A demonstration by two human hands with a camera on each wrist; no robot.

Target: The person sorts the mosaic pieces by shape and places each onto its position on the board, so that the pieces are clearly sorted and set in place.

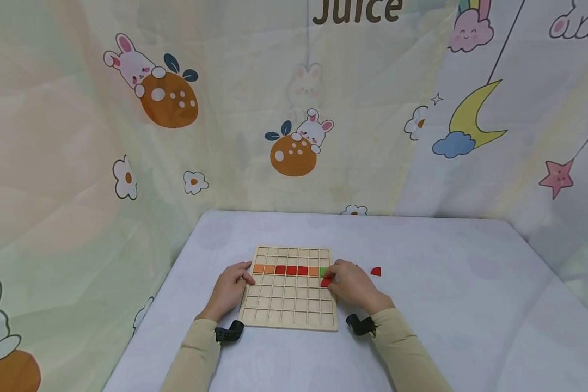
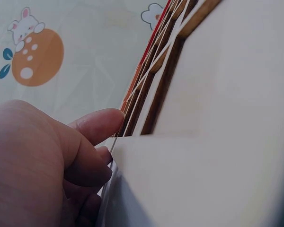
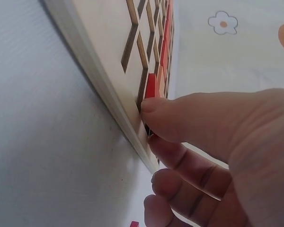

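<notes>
A wooden grid board (image 1: 284, 299) lies on the table, one row holding orange, red and green squares (image 1: 291, 270). At its left edge is my left hand (image 1: 229, 288), its fingers and thumb gripping the rim; the left wrist view shows the curled fingers (image 2: 92, 165) against the edge. My right hand (image 1: 355, 286) pinches a red piece (image 3: 151, 87) between thumb and index finger, at a cell by the right edge below the green square (image 1: 323, 271). The piece stands tilted in the right wrist view, and its lower part is hidden by the thumb.
A loose red quarter-circle piece (image 1: 375, 271) lies on the white table (image 1: 446, 305) to the right of the right hand. A bit of red shows just behind that hand. Dark wrist cameras (image 1: 230, 331) sit on both wrists. A printed cloth (image 1: 240, 109) hangs behind the table.
</notes>
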